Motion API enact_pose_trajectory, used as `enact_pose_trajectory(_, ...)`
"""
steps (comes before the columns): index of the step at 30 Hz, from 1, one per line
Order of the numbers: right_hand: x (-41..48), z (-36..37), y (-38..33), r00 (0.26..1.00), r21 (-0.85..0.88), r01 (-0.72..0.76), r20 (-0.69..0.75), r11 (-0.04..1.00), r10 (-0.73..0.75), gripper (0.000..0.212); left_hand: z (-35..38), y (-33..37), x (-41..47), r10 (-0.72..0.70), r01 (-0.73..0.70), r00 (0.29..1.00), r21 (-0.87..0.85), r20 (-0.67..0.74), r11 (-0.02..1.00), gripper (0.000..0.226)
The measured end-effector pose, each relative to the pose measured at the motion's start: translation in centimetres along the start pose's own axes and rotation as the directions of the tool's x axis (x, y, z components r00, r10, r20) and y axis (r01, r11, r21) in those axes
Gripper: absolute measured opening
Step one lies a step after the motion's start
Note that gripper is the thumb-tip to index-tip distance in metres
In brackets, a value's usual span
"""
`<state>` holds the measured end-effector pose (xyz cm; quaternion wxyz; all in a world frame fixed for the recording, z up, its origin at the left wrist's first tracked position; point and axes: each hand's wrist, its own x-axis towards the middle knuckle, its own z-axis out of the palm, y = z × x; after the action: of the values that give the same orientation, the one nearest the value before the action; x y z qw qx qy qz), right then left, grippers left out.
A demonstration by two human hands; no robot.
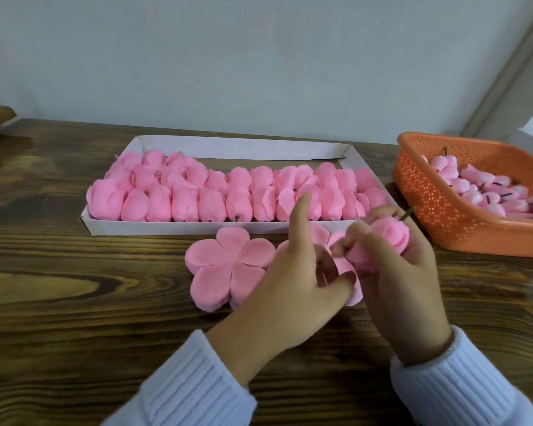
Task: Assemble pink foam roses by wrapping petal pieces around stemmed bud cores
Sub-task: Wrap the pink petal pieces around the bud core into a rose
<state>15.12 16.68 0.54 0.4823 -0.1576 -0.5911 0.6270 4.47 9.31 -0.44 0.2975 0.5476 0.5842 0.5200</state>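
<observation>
One rose in progress: a half-wrapped rose (388,238) sits right of centre, held just above the table. Its thin stem (407,214) points up and to the right, probably so that the petal bases stay within reach.
Right hand: the right hand (406,281) cups the rose from below with its fingers curled round it, apparently to steady the bud while the petals close.
Left hand: the left hand (290,287) meets the rose from the left. Its thumb and curled fingers seem to pinch a petal edge on the rose's lower left side, though the contact is partly hidden. The index finger sticks straight up, clear of the work.
Petal pieces: a flat five-lobed petal piece (228,265) lies on the table just left of the hands. A second petal piece (319,235) shows partly behind them. Both are likely set out for the coming wraps.
Tray: a white cardboard tray (173,230) spans the middle of the frame behind the petal pieces. It is packed with rows of finished roses (216,204).
Basket: an orange basket (437,222) at the right edge holds stemmed bud cores (486,192), near the right hand for easy picking.
Table: a dark wooden table (74,287) carries everything.
Sleeves: pale ribbed sleeves (197,379) enter from the bottom of the frame.
</observation>
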Motion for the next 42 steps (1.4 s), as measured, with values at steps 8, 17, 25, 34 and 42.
enact_pose_trajectory(8,0.5,-0.9,0.6,0.991,-0.161,-0.121,-0.072,0.979,0.11,0.021,-10.0,1.2,0.0,-0.105,0.271,0.862,0.276,-0.496,0.922,0.041)
enact_pose_trajectory(17,0.3,-0.8,0.6,0.98,-0.215,-0.194,-0.078,0.957,0.181,0.018,-12.3,-1.8,-1.1,-0.319,0.497,0.865,0.572,-0.388,0.652,0.015)
enact_pose_trajectory(25,0.2,-0.5,0.7,0.983,-0.217,-0.185,-0.062,0.959,0.175,0.018,-11.8,-2.2,-1.0,-0.252,0.454,0.888,0.639,-0.386,0.621,0.015)
enact_pose_trajectory(34,0.3,-0.5,0.8,0.981,-0.24,-0.194,-0.052,0.951,0.187,0.017,-11.6,-2.1,-1.2,-0.186,0.381,0.919,0.663,-0.347,0.645,0.022)
enact_pose_trajectory(42,0.3,-0.7,1.0,0.981,-0.246,-0.195,-0.042,0.949,0.191,0.017,-11.7,-2.1,-1.4,-0.142,0.377,0.907,0.615,-0.396,0.693,0.022)
